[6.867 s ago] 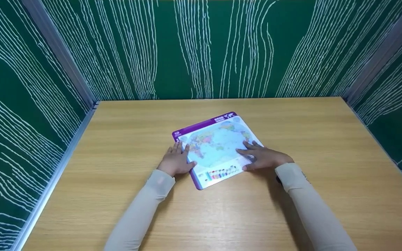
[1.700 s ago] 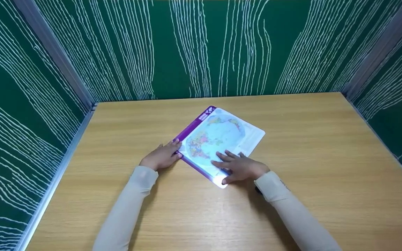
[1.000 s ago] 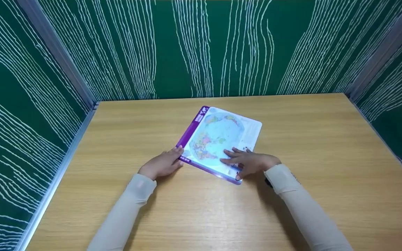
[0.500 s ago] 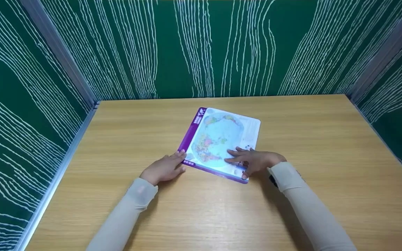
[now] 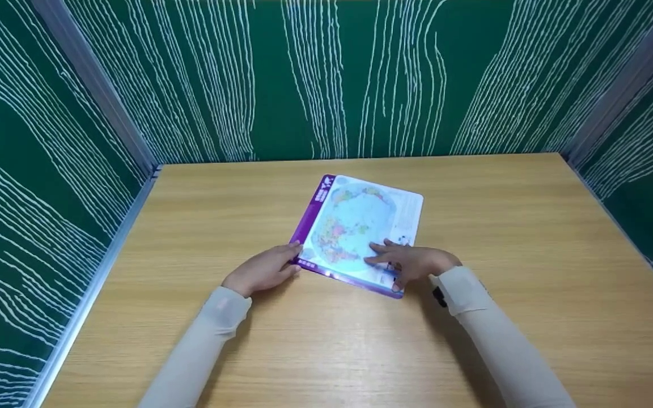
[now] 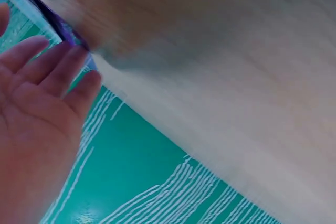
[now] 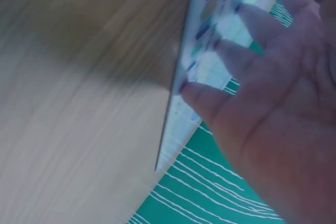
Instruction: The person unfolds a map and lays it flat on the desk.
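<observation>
Map board (image 5: 360, 226) lies flat mid-worktop (image 5: 530, 283), turned at an angle, purple strip on its left edge. Left hand (image 5: 261, 271) touches the near-left corner with straight fingers (image 6: 58, 66); right hand (image 5: 414, 262) presses the near-right part, fingers (image 7: 252, 24) spread flat, nothing gripped.

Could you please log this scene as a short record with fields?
Surface: wooden table
Item: map board with purple border, lying flat and skewed on the table
Left hand: fingers straight, fingertips touching the board's near left corner
Right hand: fingers spread flat, pressing on the board's near right part
Surround: green panels with white lines
</observation>
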A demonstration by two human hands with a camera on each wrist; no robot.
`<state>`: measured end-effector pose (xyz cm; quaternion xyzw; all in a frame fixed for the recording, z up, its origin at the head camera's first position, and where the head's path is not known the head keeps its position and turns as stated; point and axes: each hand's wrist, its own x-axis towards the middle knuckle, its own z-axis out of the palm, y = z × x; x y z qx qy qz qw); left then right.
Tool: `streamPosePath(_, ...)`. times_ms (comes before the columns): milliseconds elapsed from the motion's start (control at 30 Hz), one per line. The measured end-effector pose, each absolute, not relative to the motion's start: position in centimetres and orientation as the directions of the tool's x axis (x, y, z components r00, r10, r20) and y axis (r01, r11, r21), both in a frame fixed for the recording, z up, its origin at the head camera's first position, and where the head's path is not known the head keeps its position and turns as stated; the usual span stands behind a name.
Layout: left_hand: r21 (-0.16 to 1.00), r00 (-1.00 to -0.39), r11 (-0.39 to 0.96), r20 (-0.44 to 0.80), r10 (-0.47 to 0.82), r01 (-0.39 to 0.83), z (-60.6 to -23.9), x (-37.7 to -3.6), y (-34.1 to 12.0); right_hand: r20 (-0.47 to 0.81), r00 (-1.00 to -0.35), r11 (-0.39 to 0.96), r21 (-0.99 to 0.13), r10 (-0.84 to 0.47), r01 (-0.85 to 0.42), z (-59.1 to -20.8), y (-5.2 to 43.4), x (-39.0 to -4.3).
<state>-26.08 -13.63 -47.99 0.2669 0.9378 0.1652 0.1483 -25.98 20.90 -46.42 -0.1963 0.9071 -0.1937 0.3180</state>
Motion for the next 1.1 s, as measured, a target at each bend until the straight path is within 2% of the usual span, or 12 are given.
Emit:
streamPosePath(167,0.389,-0.828,0.806,-0.162,0.537,0.447,-48.0,-27.1,-14.0,-0.464,-0.744,0.844,-0.476,-0.480,-0.247,-46.1,20.6,-25.3)
streamPosePath(367,0.384,-0.842,0.832,-0.206,0.499,0.399,-47.3,-28.9,-14.1,-0.395,-0.791,0.828,-0.510,-0.467,-0.234,-46.0,19.8,-24.2)
streamPosePath(600,0.374,-0.851,0.870,-0.289,0.439,0.322,-46.8,-30.5,-13.3,-0.280,-0.831,0.837,-0.430,-0.481,-0.339,-46.4,17.9,-22.6)
streamPosePath(700,0.386,-0.849,0.873,-0.311,0.428,0.299,-46.8,-30.8,-12.9,-0.251,-0.852,0.849,-0.406,-0.460,-0.339,-46.6,17.1,-22.1)
streamPosePath(1100,0.375,-0.822,0.875,-0.360,0.442,0.307,-47.3,-31.1,-12.0,-0.255,-0.878,0.885,-0.353,-0.404,-0.304,-47.4,15.6,-21.4)
